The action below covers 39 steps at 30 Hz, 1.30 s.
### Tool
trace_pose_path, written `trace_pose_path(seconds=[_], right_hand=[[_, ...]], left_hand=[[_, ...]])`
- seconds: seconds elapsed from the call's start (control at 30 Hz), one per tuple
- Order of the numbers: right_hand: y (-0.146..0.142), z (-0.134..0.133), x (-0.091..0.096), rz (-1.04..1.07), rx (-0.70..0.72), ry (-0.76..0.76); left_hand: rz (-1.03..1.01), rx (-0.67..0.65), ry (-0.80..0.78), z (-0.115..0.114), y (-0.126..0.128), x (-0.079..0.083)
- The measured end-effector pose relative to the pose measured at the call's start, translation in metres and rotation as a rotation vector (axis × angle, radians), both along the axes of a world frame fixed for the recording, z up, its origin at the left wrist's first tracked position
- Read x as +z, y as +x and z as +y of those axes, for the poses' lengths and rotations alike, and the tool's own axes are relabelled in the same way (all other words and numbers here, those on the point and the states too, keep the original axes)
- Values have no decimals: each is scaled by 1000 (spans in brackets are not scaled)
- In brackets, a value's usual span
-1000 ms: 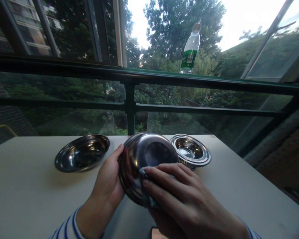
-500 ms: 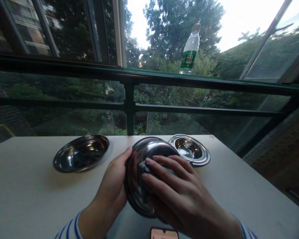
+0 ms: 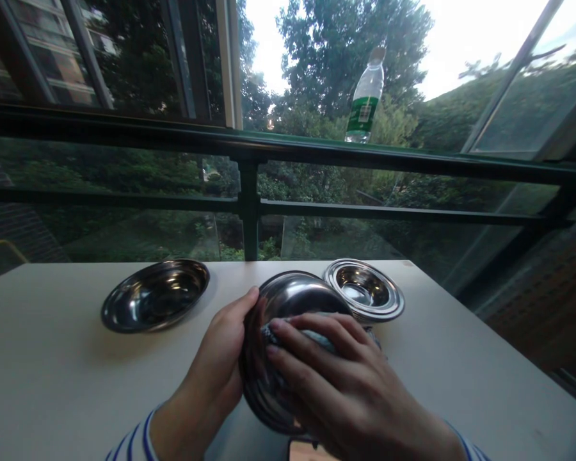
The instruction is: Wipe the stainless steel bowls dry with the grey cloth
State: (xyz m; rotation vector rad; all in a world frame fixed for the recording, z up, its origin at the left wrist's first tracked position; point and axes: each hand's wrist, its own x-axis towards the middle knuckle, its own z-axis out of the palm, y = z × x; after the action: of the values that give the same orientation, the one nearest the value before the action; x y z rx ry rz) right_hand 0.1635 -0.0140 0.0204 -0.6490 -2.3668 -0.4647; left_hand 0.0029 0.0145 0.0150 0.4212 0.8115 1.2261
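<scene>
A shiny steel bowl (image 3: 288, 301) is tipped on its edge over the white table (image 3: 52, 384), its outer side facing me. My left hand (image 3: 216, 371) grips its left rim. My right hand (image 3: 340, 384) lies over the bowl's outside, fingers pressing a small grey cloth (image 3: 317, 336) against the metal. Most of the cloth is hidden under the fingers.
A wide shallow steel dish (image 3: 156, 302) sits to the left and a small rimmed steel bowl (image 3: 365, 294) to the right behind the hands. A plastic water bottle (image 3: 365, 99) stands on the dark railing (image 3: 288, 150). A phone's edge (image 3: 312, 451) shows at the bottom.
The held bowl has sunk lower and tilted more towards the table. My right hand with the cloth slid across the bowl's outside, a little left and down.
</scene>
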Motion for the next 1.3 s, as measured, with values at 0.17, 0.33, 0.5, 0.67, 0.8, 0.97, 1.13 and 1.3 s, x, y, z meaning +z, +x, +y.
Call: trace_pose_path(seconds=[0.17,0.33,0.5,0.67,0.8,0.97,1.13,1.3], right_hand=[[10,9,-1,56,-195,-40],[7,5,-1,-9,-63,-55],[12,13,-1,70,-190,-86],[4,8,0,31,-48,-112],[3,10,0,36,-25,-136],[10,13,0,95,-104,-175],[8,10,3,28,-4,-142],[17,20,1,124,-129,-157]], left_hand=[[42,22,-14,-1,1,2],[26,-15,-25,1,0,0],[57,18,-3,-2,2,-1],[105,23,11,-4,4,-3],[135,19,57,-4,6,-2],[123,20,37,-3,5,0],[122,5,82,-5,3,2],[190,27,49,-4,3,2]])
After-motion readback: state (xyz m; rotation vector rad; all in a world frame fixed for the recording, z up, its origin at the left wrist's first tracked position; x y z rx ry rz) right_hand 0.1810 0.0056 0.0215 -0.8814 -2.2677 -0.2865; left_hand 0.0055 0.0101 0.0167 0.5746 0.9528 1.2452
